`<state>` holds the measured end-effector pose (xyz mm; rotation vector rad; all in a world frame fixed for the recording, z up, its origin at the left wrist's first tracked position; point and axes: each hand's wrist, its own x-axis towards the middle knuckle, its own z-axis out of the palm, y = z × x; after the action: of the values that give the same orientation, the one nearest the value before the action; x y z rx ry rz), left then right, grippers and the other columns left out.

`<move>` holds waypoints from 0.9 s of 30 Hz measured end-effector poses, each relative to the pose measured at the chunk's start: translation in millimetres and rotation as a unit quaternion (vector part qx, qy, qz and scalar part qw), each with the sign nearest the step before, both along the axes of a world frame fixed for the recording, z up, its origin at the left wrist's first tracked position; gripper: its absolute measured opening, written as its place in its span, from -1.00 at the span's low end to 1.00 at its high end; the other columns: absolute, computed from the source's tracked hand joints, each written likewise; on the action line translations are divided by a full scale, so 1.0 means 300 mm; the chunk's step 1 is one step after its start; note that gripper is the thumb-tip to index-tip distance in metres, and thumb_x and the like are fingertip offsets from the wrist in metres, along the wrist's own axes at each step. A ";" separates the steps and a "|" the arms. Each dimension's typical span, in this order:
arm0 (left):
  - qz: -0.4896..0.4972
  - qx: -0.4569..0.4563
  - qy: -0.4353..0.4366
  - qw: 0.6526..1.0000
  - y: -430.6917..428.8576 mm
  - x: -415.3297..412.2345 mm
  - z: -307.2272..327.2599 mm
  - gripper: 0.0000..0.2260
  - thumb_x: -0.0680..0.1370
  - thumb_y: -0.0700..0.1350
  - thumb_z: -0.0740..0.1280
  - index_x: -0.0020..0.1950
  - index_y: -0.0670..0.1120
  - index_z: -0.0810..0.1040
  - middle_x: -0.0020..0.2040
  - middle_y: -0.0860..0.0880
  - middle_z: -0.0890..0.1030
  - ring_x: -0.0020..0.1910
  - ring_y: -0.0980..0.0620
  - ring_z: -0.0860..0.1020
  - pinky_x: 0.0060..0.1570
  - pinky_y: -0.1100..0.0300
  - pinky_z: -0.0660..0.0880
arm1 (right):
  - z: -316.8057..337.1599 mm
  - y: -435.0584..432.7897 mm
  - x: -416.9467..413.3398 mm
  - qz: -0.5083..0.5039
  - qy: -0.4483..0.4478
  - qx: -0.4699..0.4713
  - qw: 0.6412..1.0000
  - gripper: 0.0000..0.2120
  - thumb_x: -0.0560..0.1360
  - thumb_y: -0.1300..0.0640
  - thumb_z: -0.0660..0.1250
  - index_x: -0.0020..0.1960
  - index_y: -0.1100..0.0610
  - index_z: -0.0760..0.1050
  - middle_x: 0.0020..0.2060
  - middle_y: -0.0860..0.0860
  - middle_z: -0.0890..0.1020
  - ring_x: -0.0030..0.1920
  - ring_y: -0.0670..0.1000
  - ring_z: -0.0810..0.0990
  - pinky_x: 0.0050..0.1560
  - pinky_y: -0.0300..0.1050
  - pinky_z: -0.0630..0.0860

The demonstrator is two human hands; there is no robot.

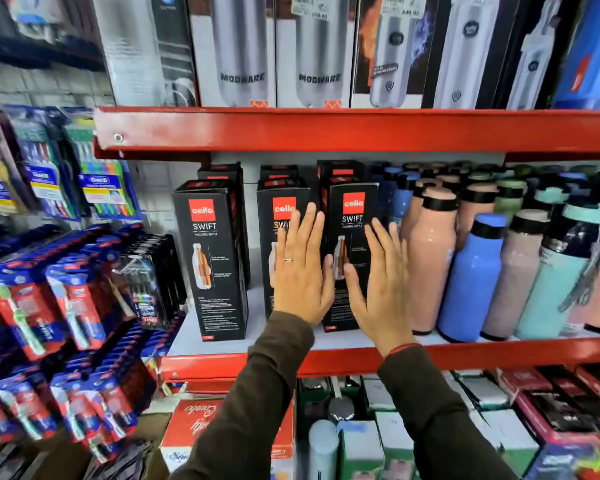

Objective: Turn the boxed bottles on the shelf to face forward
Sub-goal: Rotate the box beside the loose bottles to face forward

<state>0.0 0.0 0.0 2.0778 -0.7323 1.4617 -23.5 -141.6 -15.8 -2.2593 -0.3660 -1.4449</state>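
Observation:
Three black bottle boxes with a red logo stand in a front row on the white shelf, with more boxes behind them. The left box stands free, its front turned slightly left. My left hand lies flat and open against the front of the middle box. My right hand is open too, fingers spread, against the right side of the right box. Both hands hide the lower halves of those boxes. Neither hand grips anything.
Loose pink, blue and mint bottles crowd the shelf right beside the right box. A red shelf edge runs above, with boxed steel bottles on top. Toothbrush packs hang at left. More boxed goods fill the lower shelf.

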 end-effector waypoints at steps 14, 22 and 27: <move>-0.141 -0.277 0.344 0.886 -0.215 0.009 -0.192 -0.50 0.67 -0.20 0.10 0.57 -0.23 0.03 0.60 -0.17 0.10 0.60 -0.06 0.07 0.58 0.02 0.04 | -0.141 -0.067 0.095 0.140 0.261 0.285 0.912 -0.54 0.63 0.23 0.20 0.51 0.08 0.26 0.36 -0.04 0.45 0.39 -0.10 0.37 0.44 -0.13 0.29; -0.070 -0.333 0.400 0.851 -0.236 0.054 -0.216 -0.61 0.67 -0.12 0.15 0.50 -0.15 0.32 0.42 -0.17 0.48 0.41 -0.12 0.45 0.24 0.32 0.26 | -0.175 -0.102 0.117 0.163 0.238 0.329 0.899 -0.62 0.57 0.33 0.29 0.30 0.01 0.36 0.12 -0.10 0.53 0.04 -0.47 0.50 -0.02 -0.57 0.43; -0.062 -0.339 0.389 0.854 -0.228 0.052 -0.223 -0.63 0.65 -0.08 0.19 0.46 -0.06 0.39 0.31 -0.15 0.59 0.28 -0.10 0.55 0.18 0.29 0.35 | -0.181 -0.107 0.112 0.159 0.220 0.331 0.904 -0.66 0.57 0.29 0.32 0.31 0.09 0.40 0.12 -0.06 0.58 0.07 -0.24 0.57 0.10 -0.35 0.53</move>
<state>15.6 -68.4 -66.8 1.7549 0.0039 0.5477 10.1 -173.8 -70.1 -1.7772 -0.0667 -0.7045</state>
